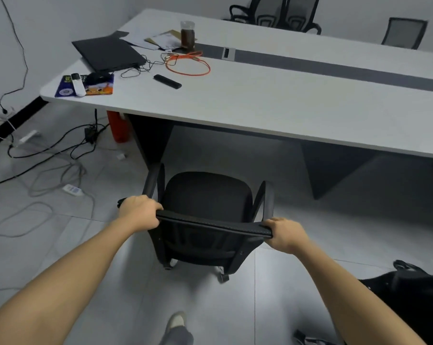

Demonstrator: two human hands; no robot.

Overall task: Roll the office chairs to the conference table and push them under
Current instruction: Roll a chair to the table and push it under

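Observation:
A black office chair (206,195) with armrests and castors stands on the tiled floor, facing the long grey conference table (272,103). Its seat front is close to the table's near edge and is not under the top. My left hand (139,211) grips the left end of the backrest's top rail. My right hand (284,234) grips the right end of the same rail. Two more black chairs (275,13) and a grey-backed chair (404,32) stand at the table's far side.
A closed laptop (108,53), papers, a jar (187,34), an orange cable (188,63) and remotes lie on the table's left end. Loose cables (48,158) and power strips cover the floor at left. A red canister (118,127) stands under the table. Another black chair (409,295) is at lower right.

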